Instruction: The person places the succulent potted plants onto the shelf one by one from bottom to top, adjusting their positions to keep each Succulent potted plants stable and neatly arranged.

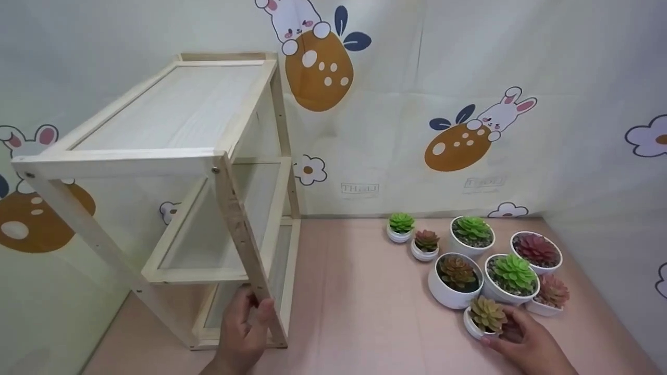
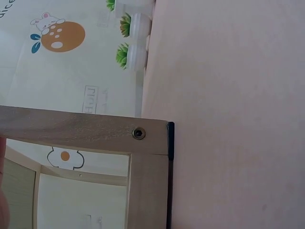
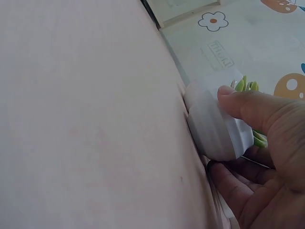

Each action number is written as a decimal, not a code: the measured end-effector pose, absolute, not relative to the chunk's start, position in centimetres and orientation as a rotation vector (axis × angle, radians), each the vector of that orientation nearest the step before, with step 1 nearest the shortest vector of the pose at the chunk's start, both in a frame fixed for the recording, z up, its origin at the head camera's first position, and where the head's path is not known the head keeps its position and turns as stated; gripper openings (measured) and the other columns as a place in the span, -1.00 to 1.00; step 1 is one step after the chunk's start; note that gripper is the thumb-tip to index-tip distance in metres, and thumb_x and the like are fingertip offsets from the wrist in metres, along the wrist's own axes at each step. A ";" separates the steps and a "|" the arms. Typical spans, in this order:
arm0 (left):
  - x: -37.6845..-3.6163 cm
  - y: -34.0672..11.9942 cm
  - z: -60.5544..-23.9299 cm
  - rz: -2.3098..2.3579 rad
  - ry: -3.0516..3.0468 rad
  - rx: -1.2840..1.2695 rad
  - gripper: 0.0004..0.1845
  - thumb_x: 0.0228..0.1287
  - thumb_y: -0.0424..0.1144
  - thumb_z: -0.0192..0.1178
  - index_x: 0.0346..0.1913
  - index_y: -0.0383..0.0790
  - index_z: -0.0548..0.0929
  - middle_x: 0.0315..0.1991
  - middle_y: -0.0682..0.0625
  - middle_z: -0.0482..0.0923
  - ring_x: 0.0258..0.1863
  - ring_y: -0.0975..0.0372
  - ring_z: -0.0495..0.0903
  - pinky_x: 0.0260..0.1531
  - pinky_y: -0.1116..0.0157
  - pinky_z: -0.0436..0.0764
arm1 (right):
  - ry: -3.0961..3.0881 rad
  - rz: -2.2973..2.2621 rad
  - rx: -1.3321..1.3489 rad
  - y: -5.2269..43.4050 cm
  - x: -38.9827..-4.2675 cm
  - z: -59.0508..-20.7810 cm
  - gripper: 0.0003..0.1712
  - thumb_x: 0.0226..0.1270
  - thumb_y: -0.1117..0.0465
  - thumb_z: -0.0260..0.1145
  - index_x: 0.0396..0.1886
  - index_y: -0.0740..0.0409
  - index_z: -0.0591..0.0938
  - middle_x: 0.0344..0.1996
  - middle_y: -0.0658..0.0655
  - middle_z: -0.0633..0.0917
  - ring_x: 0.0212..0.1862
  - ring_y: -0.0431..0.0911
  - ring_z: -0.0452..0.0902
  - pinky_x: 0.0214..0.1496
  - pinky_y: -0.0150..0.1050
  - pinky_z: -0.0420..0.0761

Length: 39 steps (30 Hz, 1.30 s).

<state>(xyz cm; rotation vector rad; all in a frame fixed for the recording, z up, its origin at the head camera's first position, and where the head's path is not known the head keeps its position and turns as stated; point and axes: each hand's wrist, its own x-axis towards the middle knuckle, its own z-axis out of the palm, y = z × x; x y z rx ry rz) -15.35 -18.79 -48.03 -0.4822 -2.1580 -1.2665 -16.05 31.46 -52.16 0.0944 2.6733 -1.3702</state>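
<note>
My left hand (image 1: 242, 330) grips the near right leg of a three-tier wooden shelf (image 1: 120, 164), below its middle tier. In the left wrist view the lower part of that leg (image 2: 71, 126) shows, with a bolt in it; only a sliver of the hand appears at the edge. My right hand (image 1: 534, 341) holds a small potted succulent (image 1: 487, 314) with yellow-brown leaves, thumb on the near side and fingers round the far side. In the right wrist view its white pot (image 3: 214, 126) appears at the pink tabletop, between thumb and fingers.
Behind the held plant stand a brown succulent (image 1: 456, 291), a bright green one (image 1: 513, 276) and a pink one (image 1: 551, 294), close together. Farther back are a dark red one (image 1: 536, 252), another green one (image 1: 471, 229) and two small pots. A printed cloth (image 1: 385, 130) hangs behind.
</note>
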 end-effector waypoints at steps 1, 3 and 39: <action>-15.4 -18.8 -48.0 -1.261 -2.158 -0.482 -0.71 0.40 -0.61 0.12 0.12 -0.41 0.48 -0.07 0.06 0.59 -0.13 0.40 0.58 -0.12 0.36 0.65 | 2.675 -1.369 0.091 31.4 -16.1 -52.1 -0.09 0.14 0.15 0.64 0.40 0.36 0.40 0.27 0.39 0.60 0.14 -0.08 0.68 0.11 -0.23 0.70; -15.4 -18.8 -48.0 -1.255 -2.157 -0.483 -0.71 0.39 -0.61 0.13 0.12 -0.41 0.48 -0.07 0.06 0.59 -0.13 0.40 0.58 -0.12 0.36 0.65 | 2.673 -1.368 0.091 31.4 -16.1 -52.2 -0.09 0.14 0.17 0.64 0.40 0.37 0.40 0.27 0.40 0.59 0.15 -0.04 0.68 0.11 -0.21 0.71; -15.4 -18.9 -47.9 -1.336 -2.118 -0.545 -0.78 0.48 -0.64 -0.04 0.05 -0.39 0.46 -0.19 0.08 0.50 -0.19 0.43 0.50 -0.20 0.36 0.60 | 2.634 -1.362 0.226 31.2 -16.3 -52.1 -0.07 0.05 0.11 0.69 0.35 0.34 0.44 0.23 0.33 0.63 0.18 0.03 0.67 0.08 -0.22 0.71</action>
